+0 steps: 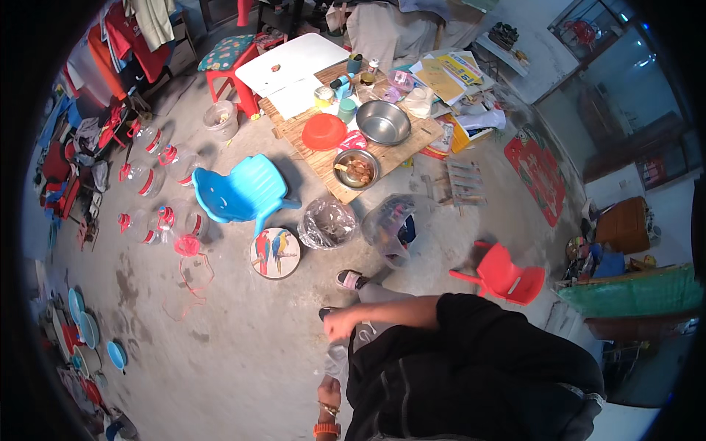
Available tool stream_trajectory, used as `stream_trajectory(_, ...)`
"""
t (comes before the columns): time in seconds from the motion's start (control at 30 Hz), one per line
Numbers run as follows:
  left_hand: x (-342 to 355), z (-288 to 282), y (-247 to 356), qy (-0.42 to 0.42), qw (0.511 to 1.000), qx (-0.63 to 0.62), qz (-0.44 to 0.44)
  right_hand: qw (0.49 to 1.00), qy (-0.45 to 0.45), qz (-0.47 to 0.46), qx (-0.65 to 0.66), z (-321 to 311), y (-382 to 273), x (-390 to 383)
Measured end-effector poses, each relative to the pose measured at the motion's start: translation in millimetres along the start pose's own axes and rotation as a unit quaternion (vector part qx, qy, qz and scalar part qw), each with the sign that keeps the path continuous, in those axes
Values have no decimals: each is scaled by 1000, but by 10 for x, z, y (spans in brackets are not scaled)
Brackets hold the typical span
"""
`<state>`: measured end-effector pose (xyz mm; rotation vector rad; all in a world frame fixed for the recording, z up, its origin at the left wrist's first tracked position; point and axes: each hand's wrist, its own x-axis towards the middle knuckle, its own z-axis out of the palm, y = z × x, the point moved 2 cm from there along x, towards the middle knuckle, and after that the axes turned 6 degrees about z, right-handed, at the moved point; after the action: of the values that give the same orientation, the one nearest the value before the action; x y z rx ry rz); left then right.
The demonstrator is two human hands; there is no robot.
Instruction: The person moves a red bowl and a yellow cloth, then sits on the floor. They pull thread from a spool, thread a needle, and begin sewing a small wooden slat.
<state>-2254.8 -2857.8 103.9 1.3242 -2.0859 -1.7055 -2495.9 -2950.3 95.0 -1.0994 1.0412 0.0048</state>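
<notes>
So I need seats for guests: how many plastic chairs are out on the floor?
2: a blue chair lying beside the low wooden table, and a red chair lying at right. More may be hidden.

The person wears a black top (471, 367) with short sleeves, so the forearms are bare. The trousers (368, 294) look grey. One shoe (348, 279) is pale with a dark rim and maybe some pink. A band with an orange strap (326, 428) sits on one wrist, beside a thin bracelet (329, 408).
</notes>
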Motion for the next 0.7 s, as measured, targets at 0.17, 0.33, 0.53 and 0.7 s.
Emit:
stream_trajectory(0.17, -38, -260, -77, 79, 975, -193, -81, 949, 250, 81, 174, -737, 735, -603)
stream_trajectory(0.33, 570, -407, 46, 139, 975, -163, -56, 905, 341, 139, 214, -967, 1160, -1467)
stream_trajectory(0.53, 772, -77, 533, 209, 960, -175, -64, 917, 320, 162, 174, -1223, 1856, -2170)
stream_trajectory(0.7, 894, 637, 939, 253, 943, -185, -115, 917, 331, 139, 176, -1622, 2543, -2620)
